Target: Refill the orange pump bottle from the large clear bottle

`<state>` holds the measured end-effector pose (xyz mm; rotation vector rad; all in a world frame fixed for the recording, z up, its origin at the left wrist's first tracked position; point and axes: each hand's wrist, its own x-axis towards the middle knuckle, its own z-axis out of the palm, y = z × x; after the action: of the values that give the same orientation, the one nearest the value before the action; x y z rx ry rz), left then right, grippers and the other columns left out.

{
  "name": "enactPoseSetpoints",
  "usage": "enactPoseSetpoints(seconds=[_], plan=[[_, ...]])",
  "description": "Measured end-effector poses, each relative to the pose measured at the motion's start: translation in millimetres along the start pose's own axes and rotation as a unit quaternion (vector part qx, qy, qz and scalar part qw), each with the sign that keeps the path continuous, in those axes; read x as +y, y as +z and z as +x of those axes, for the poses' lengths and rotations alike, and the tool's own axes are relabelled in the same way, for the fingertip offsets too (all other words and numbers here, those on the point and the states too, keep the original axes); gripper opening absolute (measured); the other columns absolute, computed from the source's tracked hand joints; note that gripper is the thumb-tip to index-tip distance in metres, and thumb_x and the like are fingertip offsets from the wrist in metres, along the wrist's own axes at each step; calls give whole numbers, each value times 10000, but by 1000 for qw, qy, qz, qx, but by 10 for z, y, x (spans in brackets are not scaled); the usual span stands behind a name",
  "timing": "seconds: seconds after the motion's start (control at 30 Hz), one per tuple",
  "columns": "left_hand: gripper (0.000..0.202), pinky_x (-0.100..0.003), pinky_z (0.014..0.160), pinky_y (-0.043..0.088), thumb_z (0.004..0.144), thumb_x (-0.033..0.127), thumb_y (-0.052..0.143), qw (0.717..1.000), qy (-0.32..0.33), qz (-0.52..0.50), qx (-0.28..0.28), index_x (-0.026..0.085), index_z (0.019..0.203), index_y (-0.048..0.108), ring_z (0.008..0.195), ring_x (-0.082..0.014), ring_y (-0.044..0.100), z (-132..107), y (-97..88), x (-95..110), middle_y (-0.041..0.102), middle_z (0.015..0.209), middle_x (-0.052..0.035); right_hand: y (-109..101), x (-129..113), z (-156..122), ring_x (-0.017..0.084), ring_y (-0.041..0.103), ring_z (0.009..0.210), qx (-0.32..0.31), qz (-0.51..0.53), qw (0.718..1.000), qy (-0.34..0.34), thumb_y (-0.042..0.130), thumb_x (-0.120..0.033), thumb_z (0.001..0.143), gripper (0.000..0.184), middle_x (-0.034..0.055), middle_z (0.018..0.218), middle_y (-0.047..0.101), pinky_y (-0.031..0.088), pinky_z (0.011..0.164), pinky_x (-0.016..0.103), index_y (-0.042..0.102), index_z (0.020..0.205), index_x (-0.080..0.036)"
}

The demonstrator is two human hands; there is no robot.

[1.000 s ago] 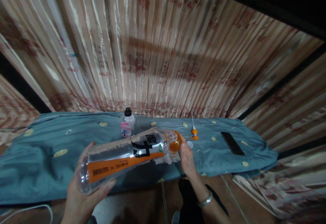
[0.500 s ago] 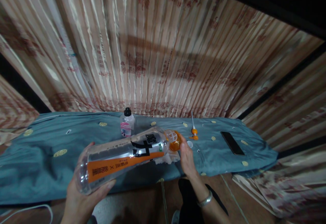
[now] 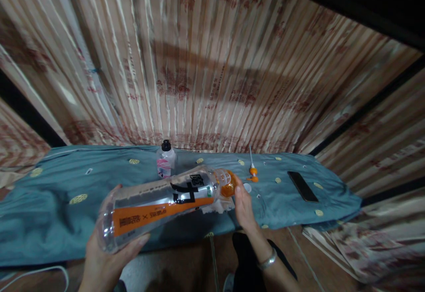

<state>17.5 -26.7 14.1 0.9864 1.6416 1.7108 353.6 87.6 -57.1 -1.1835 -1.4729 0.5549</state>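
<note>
My left hand (image 3: 111,252) is wrapped round the base of a large clear plastic bottle (image 3: 146,194) with an orange band and black lettering. The bottle lies nearly level, its neck end pointing right and slightly raised. At that neck, my right hand (image 3: 244,203) grips a small orange see-through bottle (image 3: 228,184); the two meet end to end, and I cannot tell how their mouths fit. An orange pump top (image 3: 253,174) with a thin pale tube lies beyond my right hand. Near the fingers is a small white disc (image 3: 247,188). Crumpled white tissue (image 3: 217,205) shows below the neck.
A teal cloth (image 3: 66,221) with yellow patterns covers the bed-like surface. A small clear bottle with a black cap (image 3: 166,161) stands behind the large one. On the right lies a black phone (image 3: 303,186). A striped curtain (image 3: 199,70) hangs behind; a white cable (image 3: 49,269) is lower left.
Both hands keep their holds. The large bottle's base has shifted very slightly left; the rest looks the same.
</note>
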Motion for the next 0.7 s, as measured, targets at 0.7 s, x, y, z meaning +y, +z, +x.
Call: enactPoseSetpoints(seconds=[0.7], plan=[[1228, -597, 1295, 545, 548, 633, 1086, 998, 43, 33, -37, 239, 1631, 661, 1434, -449, 753, 114, -196, -270, 747, 1628, -141, -8, 5, -5, 333, 735, 1483, -3, -1, 1000, 3, 378, -713, 1195, 705, 139, 1549, 800, 561, 1308, 551, 749, 1563, -239]])
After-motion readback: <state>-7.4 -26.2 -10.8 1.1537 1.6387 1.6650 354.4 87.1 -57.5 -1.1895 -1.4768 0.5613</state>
